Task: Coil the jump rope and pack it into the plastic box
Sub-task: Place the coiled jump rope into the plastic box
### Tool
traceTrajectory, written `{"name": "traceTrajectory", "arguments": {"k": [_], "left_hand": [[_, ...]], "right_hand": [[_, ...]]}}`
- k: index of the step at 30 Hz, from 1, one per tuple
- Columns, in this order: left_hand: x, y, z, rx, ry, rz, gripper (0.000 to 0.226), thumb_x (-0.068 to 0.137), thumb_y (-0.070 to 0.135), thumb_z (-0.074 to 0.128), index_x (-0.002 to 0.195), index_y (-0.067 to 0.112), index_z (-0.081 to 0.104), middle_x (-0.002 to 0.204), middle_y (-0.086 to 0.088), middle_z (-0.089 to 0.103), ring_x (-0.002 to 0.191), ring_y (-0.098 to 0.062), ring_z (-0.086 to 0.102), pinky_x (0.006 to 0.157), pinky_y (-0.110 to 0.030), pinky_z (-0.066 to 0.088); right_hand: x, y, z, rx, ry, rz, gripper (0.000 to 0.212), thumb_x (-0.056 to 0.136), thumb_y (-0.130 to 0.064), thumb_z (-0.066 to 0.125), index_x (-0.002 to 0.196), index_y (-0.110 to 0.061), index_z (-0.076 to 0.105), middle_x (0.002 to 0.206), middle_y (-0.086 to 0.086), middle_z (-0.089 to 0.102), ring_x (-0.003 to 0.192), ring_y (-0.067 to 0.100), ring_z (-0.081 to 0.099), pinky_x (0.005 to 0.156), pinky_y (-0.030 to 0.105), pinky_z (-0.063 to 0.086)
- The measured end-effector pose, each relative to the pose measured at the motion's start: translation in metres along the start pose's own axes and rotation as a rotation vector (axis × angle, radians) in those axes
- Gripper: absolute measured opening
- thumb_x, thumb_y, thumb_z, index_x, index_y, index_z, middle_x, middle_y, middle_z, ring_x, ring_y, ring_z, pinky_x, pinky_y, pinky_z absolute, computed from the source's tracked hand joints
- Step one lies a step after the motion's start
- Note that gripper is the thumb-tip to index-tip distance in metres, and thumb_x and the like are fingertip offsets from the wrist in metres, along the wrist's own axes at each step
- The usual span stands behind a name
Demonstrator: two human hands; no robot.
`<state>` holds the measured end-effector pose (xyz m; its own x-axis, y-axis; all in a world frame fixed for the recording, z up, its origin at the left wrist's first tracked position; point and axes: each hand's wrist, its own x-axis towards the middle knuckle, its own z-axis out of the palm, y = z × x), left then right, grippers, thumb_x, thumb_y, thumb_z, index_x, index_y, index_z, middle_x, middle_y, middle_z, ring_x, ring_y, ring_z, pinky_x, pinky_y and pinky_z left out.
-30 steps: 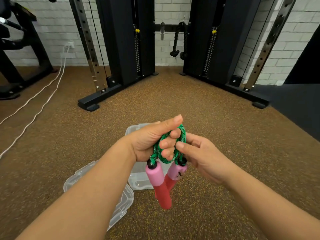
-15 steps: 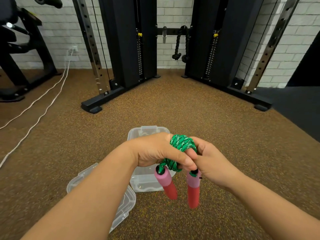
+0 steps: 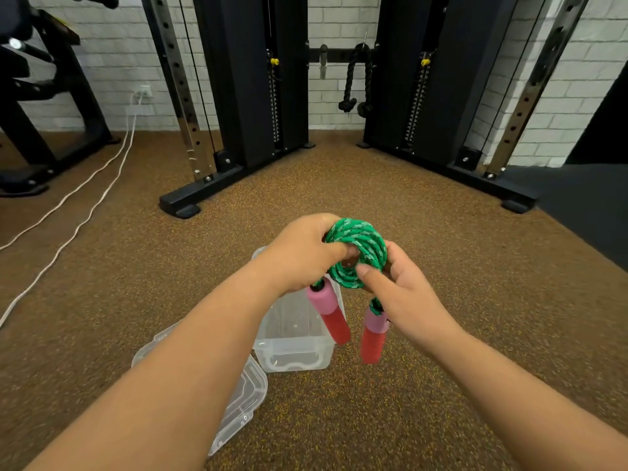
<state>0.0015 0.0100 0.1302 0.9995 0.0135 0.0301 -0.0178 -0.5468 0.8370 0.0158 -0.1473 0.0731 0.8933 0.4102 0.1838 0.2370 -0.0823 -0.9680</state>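
The green jump rope is wound into a tight round coil, held up between both hands above the floor. My left hand grips the coil's left side, thumb in its middle. My right hand pinches the coil's right and lower edge. Two pink and red handles hang down from the coil: one under my left hand, the other beside my right palm. The clear plastic box stands open on the floor right below the hands, partly hidden by my left forearm.
The box's clear lid lies on the brown rubber floor to the left of the box, under my left arm. Black cable machine frames stand ahead left and right. White cables run across the floor at the left.
The coil has turned from edge-on to face-up and looks rounder and tighter. The two handles have swung apart and hang separately. Both hands rose a little.
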Motion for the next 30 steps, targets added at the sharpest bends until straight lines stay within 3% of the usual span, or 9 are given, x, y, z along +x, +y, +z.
{"name": "traceTrajectory", "arguments": {"k": [5,8,12,16,20,23,25,28,30], "left_hand": [[0.001,0.004,-0.014,0.035,0.077,-0.022,0.019,0.085,0.009,0.058,0.096,0.019,0.069,0.094,-0.003,0.074,0.091,-0.021,0.068,0.085,-0.040,0.054],[0.000,0.006,-0.025,-0.015,0.087,-0.053,0.018,0.085,0.007,0.059,0.091,0.018,0.071,0.091,-0.004,0.074,0.090,-0.022,0.069,0.084,-0.037,0.055],[-0.002,0.005,-0.042,-0.012,0.077,-0.097,0.015,0.084,0.004,0.059,0.092,0.009,0.071,0.090,-0.006,0.074,0.083,-0.019,0.068,0.074,-0.027,0.055],[-0.006,-0.006,-0.052,-0.017,0.055,-0.155,0.015,0.084,0.004,0.059,0.094,0.004,0.071,0.094,-0.012,0.075,0.093,-0.028,0.070,0.089,-0.042,0.054],[-0.008,-0.021,-0.060,-0.107,0.049,-0.207,0.016,0.086,0.002,0.057,0.094,0.002,0.070,0.093,-0.013,0.075,0.092,-0.027,0.071,0.088,-0.041,0.056],[-0.009,-0.027,-0.064,-0.152,0.051,-0.213,0.015,0.085,0.002,0.058,0.094,0.000,0.070,0.092,-0.013,0.075,0.089,-0.026,0.071,0.081,-0.036,0.057],[-0.009,-0.027,-0.064,-0.161,0.048,-0.205,0.016,0.085,0.001,0.058,0.094,-0.001,0.070,0.092,-0.014,0.075,0.083,-0.023,0.070,0.074,-0.031,0.055],[-0.009,-0.023,-0.060,-0.163,0.048,-0.170,0.016,0.083,0.001,0.058,0.093,-0.003,0.070,0.091,-0.015,0.074,0.082,-0.025,0.067,0.072,-0.030,0.053],[-0.010,-0.018,-0.058,-0.164,0.039,-0.159,0.016,0.084,0.001,0.057,0.093,-0.003,0.070,0.088,-0.013,0.074,0.080,-0.022,0.067,0.066,-0.025,0.054]], "right_hand": [[-0.001,0.016,0.003,0.188,-0.105,0.025,0.047,0.078,-0.040,0.061,0.122,-0.029,0.054,0.118,-0.010,0.068,0.115,0.006,0.060,0.097,0.025,0.046],[0.004,0.034,0.005,0.276,0.000,0.129,0.033,0.082,-0.045,0.050,0.113,-0.034,0.058,0.111,-0.007,0.070,0.109,0.010,0.063,0.100,0.031,0.047],[0.014,0.077,0.011,-0.244,0.045,0.380,0.040,0.094,-0.033,0.049,0.134,-0.027,0.047,0.137,-0.005,0.054,0.117,0.010,0.054,0.101,0.036,0.044],[0.024,0.115,0.033,-0.320,-0.005,0.594,0.057,0.092,-0.037,0.051,0.143,-0.016,0.036,0.137,0.005,0.052,0.119,0.023,0.053,0.095,0.036,0.043],[0.041,0.146,0.053,-0.368,-0.008,0.656,0.042,0.085,-0.039,0.053,0.121,-0.017,0.058,0.107,0.006,0.070,0.084,0.019,0.064,0.059,0.024,0.044],[0.044,0.149,0.058,-0.439,-0.020,0.638,0.018,0.087,-0.022,0.050,0.093,-0.013,0.064,0.089,0.009,0.068,0.072,0.022,0.060,0.053,0.024,0.042],[0.041,0.146,0.055,-0.510,-0.035,0.630,0.018,0.083,-0.011,0.048,0.084,-0.007,0.066,0.082,0.012,0.067,0.068,0.025,0.059,0.054,0.025,0.043],[0.029,0.136,0.045,-0.503,-0.040,0.622,0.020,0.078,-0.007,0.049,0.069,-0.016,0.064,0.073,0.007,0.067,0.069,0.026,0.063,0.060,0.029,0.049],[0.014,0.129,0.037,-0.487,-0.069,0.622,0.019,0.078,-0.007,0.049,0.074,-0.017,0.064,0.071,0.005,0.066,0.065,0.023,0.064,0.056,0.029,0.051]]}}
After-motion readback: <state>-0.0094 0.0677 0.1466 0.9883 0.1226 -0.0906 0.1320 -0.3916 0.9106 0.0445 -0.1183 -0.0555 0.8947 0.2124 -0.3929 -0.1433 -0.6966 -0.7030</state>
